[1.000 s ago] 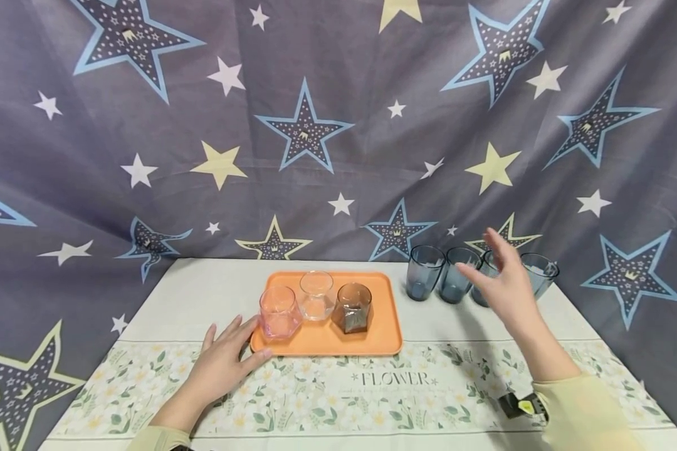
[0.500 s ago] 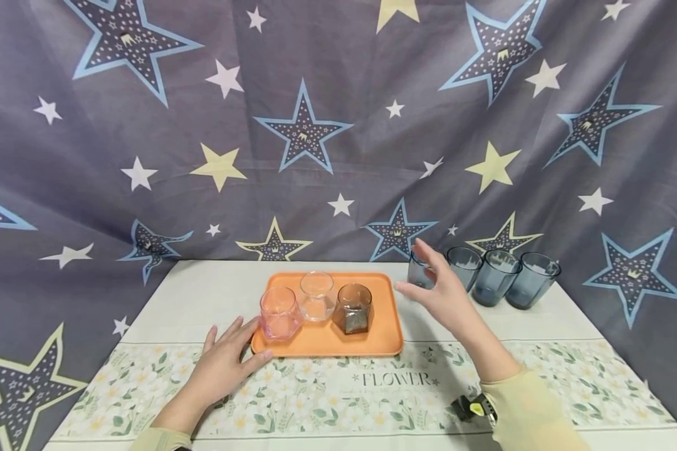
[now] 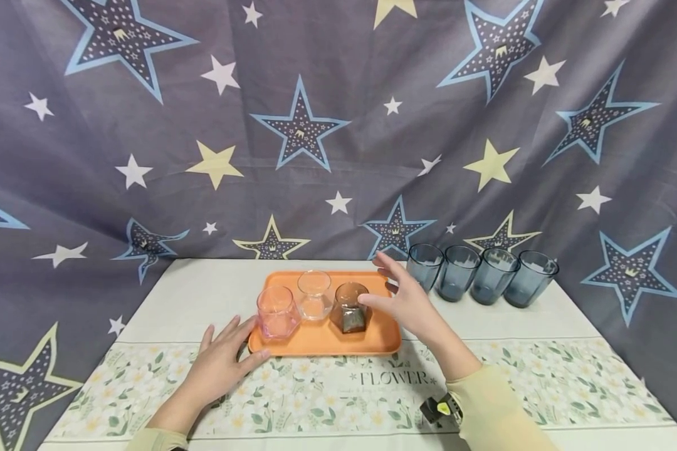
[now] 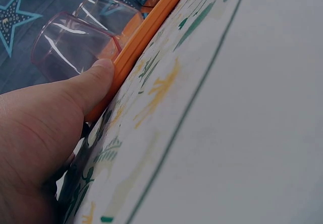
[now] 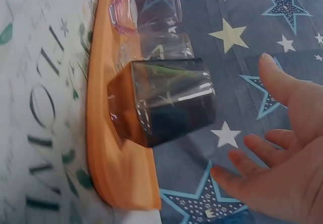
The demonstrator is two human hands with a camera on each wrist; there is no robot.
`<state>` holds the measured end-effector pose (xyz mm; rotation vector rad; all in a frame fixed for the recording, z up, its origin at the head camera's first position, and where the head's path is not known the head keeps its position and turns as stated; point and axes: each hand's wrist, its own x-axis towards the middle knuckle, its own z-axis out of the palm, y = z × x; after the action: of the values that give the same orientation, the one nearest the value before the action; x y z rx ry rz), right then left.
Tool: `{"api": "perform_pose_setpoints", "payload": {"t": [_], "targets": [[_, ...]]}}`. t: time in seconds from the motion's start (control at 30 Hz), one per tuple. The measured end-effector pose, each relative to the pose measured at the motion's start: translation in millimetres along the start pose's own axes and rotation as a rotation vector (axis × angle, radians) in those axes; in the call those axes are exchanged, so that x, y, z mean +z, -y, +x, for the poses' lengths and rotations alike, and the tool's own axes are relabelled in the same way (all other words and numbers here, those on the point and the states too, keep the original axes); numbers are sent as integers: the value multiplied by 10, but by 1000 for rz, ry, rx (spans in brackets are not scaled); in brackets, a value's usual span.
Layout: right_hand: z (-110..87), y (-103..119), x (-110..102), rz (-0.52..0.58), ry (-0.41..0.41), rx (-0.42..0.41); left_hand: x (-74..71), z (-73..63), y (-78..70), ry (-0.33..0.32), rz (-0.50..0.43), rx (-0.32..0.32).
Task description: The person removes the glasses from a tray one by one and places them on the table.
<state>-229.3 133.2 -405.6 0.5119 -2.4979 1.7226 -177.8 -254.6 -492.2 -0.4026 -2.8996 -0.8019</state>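
An orange tray [image 3: 321, 346] carries three drinking glasses: a pink glass [image 3: 278, 313] at left, a clear glass [image 3: 314, 295] in the middle and a brown glass [image 3: 351, 308] at right. My left hand [image 3: 220, 360] rests at the tray's left end, fingers spread beside the pink glass. In the left wrist view its thumb [image 4: 98, 80] lies against the tray rim. Over the tray's right end is my right hand [image 3: 403, 300], thumb and fingers apart. The right wrist view shows a gap between this hand and the brown glass.
Several blue-grey glasses [image 3: 459, 275] stand in a row at the back right, just beyond the right hand. A floral runner [image 3: 293, 394] crosses the white tablecloth in front of the tray. Behind the table hangs a star-patterned curtain [image 3: 367, 169].
My right hand has moved left from the blue-grey glasses to beside the brown glass, with nothing in it. The left hand has stayed at the tray's left end.
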Motion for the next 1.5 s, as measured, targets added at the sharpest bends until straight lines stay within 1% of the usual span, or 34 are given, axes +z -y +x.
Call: {"api": "perform_pose_setpoints", "payload": {"t": [0.27,0.4,0.67,1.0,1.3,1.5], "targets": [[-5,-100,214,-4,79,59,14,-10,4,10,14,-10],[-6,-157,265,-21,81,96,16,-5,9,5,14,-3],[12,-209,290,-13,88,136,0,12,-22,4,16,1],[27,-273,332,20,118,164,-10,6,-1,0,20,-1],[48,-302,342,-16,112,168,-31,20,10,-10,25,10],[46,-321,336,-5,125,205,-6,21,5,0,24,10]]}}
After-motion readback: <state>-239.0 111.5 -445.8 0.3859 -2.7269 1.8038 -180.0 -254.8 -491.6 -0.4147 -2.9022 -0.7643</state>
